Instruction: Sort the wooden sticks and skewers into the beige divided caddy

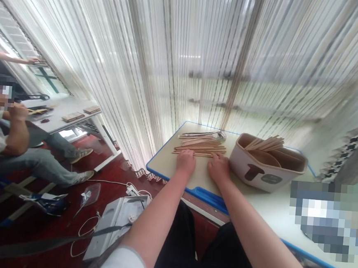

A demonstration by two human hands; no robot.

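Several wooden chopsticks lie side by side in a loose pile on the cream table. My left hand rests at their near edge on the left, fingers curled down over the nearest chopstick. Farther right along the same stick, my right hand has its fingers closed on it too. Behind the pile lies a metal ladle with its handle pointing left. Close to my right hand stands a white and brown container, which holds more chopsticks and a brown rounded piece.
The table has a blue edge, and a blurred object lies on its right. Strip curtains hang behind. At left, a person sits by a white table. A grey box and cables are on the red floor.
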